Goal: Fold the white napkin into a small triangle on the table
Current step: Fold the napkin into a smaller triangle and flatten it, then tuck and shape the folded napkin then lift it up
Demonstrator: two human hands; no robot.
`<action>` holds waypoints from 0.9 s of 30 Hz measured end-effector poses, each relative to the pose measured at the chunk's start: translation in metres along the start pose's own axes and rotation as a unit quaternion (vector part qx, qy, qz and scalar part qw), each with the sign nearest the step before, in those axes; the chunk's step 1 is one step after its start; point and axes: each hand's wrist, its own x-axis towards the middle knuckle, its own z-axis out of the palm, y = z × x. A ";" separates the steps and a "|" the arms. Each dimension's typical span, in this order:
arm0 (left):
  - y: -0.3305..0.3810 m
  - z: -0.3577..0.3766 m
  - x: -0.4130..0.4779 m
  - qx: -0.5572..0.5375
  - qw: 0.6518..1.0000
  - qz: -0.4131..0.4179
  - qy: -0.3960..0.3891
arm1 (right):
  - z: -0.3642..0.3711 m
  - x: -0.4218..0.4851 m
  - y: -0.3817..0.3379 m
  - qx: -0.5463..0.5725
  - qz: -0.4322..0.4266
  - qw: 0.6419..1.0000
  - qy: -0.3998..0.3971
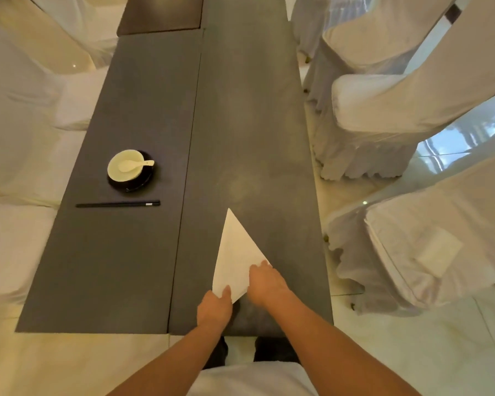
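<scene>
View: head camera; we look down along a long grey table (255, 132).
Napkin location: the white napkin (236, 252) lies flat on the table's near end, right of the seam between the two tabletops and directly ahead of us.
Napkin appearance: one tall triangle, its sharp apex pointing away from us. The surface is smooth with crisp straight edges, and we see no loose layers.
Left hand (214, 307): pinches the near left corner with the thumb on top. We judge that this anchors the cloth against sliding.
Right hand (266, 284): lies on the right corner with the fingers bent over the edge. We cannot tell whether it grasps or only presses.
Reason for hand placement: both hands sit on the base, so we judge that the next fold brings one corner across.
Progress: the triangle is large, so we judge that further halving remains.
Other items: a bowl (125, 165) with a spoon (135, 165) and chopsticks (117, 204) sit well apart on the left tabletop.
Surroundings: covered chairs (383, 104) line the right side.
</scene>
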 end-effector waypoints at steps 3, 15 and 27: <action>0.010 -0.003 -0.008 -0.138 0.988 -0.072 -0.025 | -0.008 -0.003 0.022 -0.015 -0.043 0.999 -0.006; 0.045 -0.041 -0.047 -0.333 0.929 -0.020 -0.163 | -0.026 -0.016 0.050 -0.066 -0.139 0.988 0.034; 0.029 -0.046 -0.047 -0.356 0.907 -0.040 -0.221 | -0.012 -0.009 0.067 -0.075 -0.145 0.986 0.033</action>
